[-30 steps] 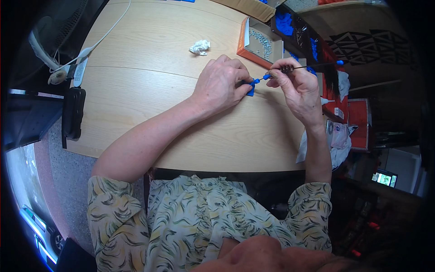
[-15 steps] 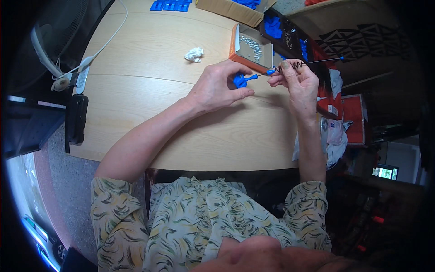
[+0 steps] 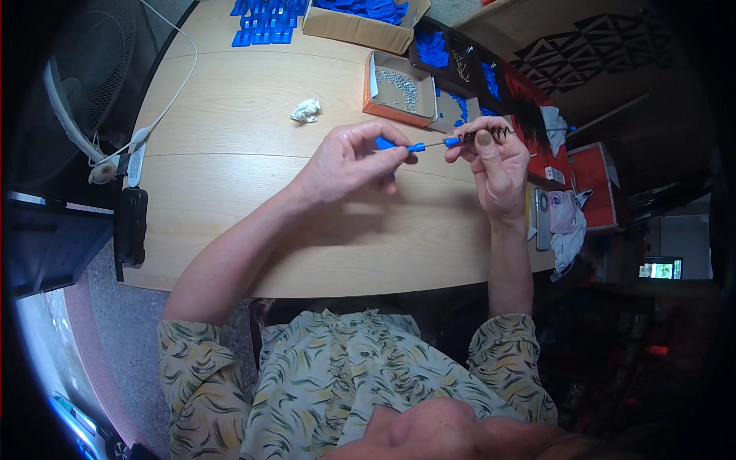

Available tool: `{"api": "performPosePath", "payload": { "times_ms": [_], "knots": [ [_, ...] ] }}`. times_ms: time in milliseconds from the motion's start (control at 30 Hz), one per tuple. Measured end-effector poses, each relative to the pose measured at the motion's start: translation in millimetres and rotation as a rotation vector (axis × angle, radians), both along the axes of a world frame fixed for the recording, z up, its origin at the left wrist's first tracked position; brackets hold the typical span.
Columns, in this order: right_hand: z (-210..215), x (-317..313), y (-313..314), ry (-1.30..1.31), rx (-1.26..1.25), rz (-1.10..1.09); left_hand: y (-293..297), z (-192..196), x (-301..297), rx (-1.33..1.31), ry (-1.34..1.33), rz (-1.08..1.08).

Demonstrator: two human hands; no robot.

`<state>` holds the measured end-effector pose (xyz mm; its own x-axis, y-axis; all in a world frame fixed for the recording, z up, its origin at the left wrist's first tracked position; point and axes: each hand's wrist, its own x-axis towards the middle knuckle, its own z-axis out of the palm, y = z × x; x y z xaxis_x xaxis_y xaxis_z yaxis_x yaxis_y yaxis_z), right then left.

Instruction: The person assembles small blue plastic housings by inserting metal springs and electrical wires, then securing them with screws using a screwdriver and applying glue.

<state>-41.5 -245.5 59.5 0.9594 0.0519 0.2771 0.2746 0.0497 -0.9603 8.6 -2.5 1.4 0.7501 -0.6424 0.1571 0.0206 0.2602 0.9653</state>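
My left hand (image 3: pixel 349 161) is closed, its thumb and fingers pinching a blue plastic piece (image 3: pixel 415 147) with a narrow stem that points right. Part of that piece is hidden behind the fingers. A thin metal rod runs from the stem to a small blue sleeve (image 3: pixel 451 142) at my right hand. My right hand (image 3: pixel 502 172) grips a black coiled spring (image 3: pixel 502 132) between thumb and fingers, close beside the sleeve. Both hands are raised over the wooden table (image 3: pixel 322 245).
An orange-sided box of small metal parts (image 3: pixel 402 90) lies beyond my hands, near crumpled white tissue (image 3: pixel 306 110). Farther back are blue assembled pieces (image 3: pixel 264 27) and a cardboard box (image 3: pixel 356 32) of blue parts. Dark trays (image 3: pixel 460 65) stand at right, a fan (image 3: pixel 92 84) at left.
My left fingers have closed round the blue piece, and its stem has turned level. The long rod end with a blue tip beyond my right hand no longer shows. The whole view has shifted slightly.
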Motion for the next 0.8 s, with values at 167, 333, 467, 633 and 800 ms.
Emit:
{"api": "performPosePath", "payload": {
  "times_ms": [167, 333, 467, 633, 800],
  "knots": [
    [-2, -9, -1, -0.155, -0.088, 0.052, 5, 5, 2, -0.035, 0.350, -0.216],
    [-6, -16, 1, -0.112, -0.111, -0.030, -2, 1, -5, -0.027, 0.182, -0.166],
    [2, -11, 22, -0.107, -0.309, -0.076, -6, -29, 2, 0.031, 0.023, 0.009],
    [3, 16, 22, -0.223, -0.737, 0.019, -11, -31, 8, 0.275, -0.450, 0.124],
    [-5, 16, 13, -0.154, -0.568, -0.031, -12, -32, 7, 0.441, -0.440, 0.154]
  ]
}}
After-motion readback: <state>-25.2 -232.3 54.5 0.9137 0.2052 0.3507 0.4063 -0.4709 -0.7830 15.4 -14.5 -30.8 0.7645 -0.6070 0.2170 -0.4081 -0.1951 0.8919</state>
